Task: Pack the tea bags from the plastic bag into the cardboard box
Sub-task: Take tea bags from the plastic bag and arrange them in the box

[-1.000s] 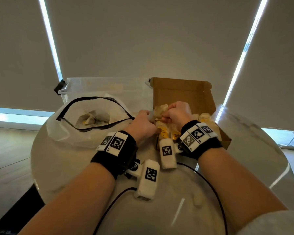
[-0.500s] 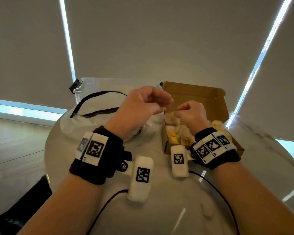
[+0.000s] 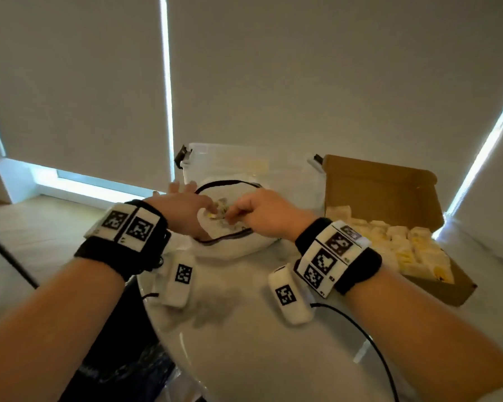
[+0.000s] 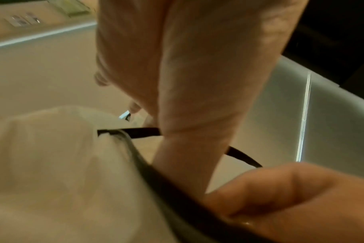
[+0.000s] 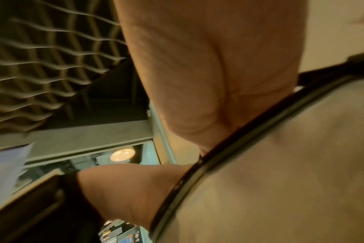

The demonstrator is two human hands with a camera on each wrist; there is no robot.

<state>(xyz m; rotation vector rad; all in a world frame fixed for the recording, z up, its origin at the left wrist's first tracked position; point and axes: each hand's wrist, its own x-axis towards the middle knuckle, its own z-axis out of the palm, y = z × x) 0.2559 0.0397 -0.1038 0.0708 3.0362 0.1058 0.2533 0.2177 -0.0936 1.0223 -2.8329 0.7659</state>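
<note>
Both hands over the mouth of the plastic bag [image 3: 238,248], which lies on the white table [image 3: 244,343] near its far edge, its black-trimmed opening turned up. Left hand [image 3: 183,210] at the bag's left rim, fingers stretched out flat and spread past the trim, thumb side dipping into the opening; holding nothing that can be made out. Right hand [image 3: 262,216] reaching in from the right, fingertips drawn together in a pinch on a tea bag [image 3: 222,208] from the loose tea bags inside the bag, right between the two hands. In both wrist views, only palm, blurred bag film and black trim; no fingertips visible. Cardboard box [image 3: 389,192] well apart to the right of the right hand, lid standing open, rows of packed tea bags [image 3: 404,245] filling it. Clear plastic bin [image 3: 215,158] just behind the bag.
</note>
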